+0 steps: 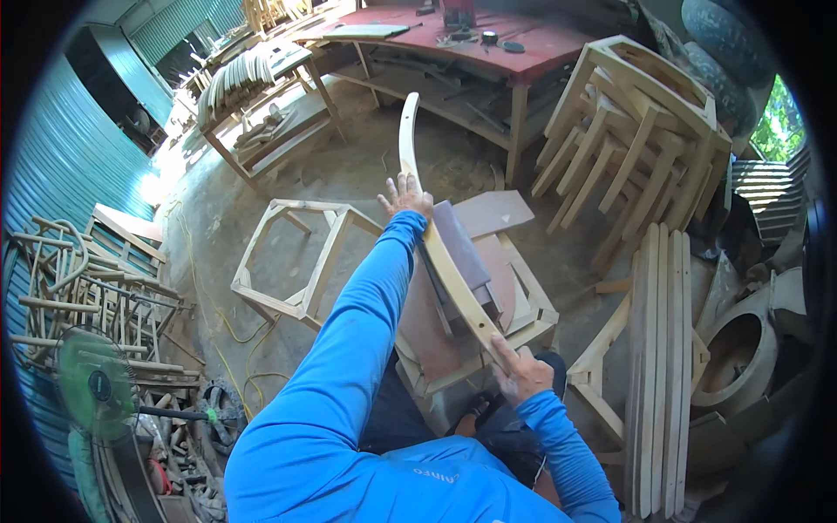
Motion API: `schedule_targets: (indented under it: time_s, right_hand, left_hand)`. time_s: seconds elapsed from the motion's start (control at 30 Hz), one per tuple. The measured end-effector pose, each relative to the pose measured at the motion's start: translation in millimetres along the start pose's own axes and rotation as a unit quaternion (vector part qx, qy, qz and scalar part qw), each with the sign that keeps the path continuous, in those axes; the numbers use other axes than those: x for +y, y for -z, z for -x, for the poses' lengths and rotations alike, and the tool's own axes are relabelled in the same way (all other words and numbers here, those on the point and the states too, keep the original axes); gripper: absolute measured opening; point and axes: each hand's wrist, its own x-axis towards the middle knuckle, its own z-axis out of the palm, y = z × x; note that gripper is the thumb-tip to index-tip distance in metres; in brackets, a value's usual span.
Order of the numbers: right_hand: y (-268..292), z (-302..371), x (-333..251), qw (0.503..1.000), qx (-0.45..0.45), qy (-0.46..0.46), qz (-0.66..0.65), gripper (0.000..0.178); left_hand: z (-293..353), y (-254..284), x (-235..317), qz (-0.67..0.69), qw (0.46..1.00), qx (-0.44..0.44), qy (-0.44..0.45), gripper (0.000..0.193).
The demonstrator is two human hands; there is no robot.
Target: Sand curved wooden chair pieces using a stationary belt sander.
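Note:
A long, curved pale wooden slat (452, 277) slants across the middle of the view, with holes near its ends. My left hand (406, 197) grips it partway up, fingers over its far half. Around its near end, my right hand (523, 373) is closed, the index finger lying along the wood. Underneath is a purplish-grey block (465, 242) with a flat face, beside the slat. Reddish-brown sheets (497, 213) lie around the block on a low wooden frame (542, 327) in front of my legs.
An open wooden frame (301, 309) stands to the left. Long slats (654, 375) lean at the right, near stacked frames (641, 131). A red-topped workbench (549, 52) is at the back. A green fan (98, 383) stands at the lower left; a yellow cord (196, 279) crosses the floor.

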Motion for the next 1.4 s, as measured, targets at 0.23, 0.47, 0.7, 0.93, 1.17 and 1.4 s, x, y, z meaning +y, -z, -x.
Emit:
schedule_targets:
  time_s: [0.23,0.47,0.7,0.93,1.17,1.4]
  right_hand:
    - [4,43,9,1.000,-0.009,-0.004,-0.025,0.067]
    - [24,94,12,0.999,0.025,0.041,-0.019,0.063]
    - [-6,32,2,0.988,0.129,0.077,0.028,0.051]
    - [-25,-58,-21,0.992,0.088,0.047,0.079,0.047]
    - [-48,-130,-39,0.982,0.071,0.072,0.158,0.056]
    - [-70,-197,-53,0.975,0.097,0.105,0.172,0.059]
  left_hand:
    - [107,-11,19,0.074,0.997,-0.012,0.014,0.087]
    - [178,-12,36,0.053,0.999,-0.010,-0.004,0.084]
    - [110,-26,18,0.040,0.999,0.009,-0.008,0.083]
    - [14,-27,-5,0.089,0.993,0.070,-0.036,0.081]
    - [-62,-37,-15,0.128,0.990,0.051,-0.036,0.080]
    - [-119,-37,-53,0.259,0.955,0.065,-0.128,0.078]
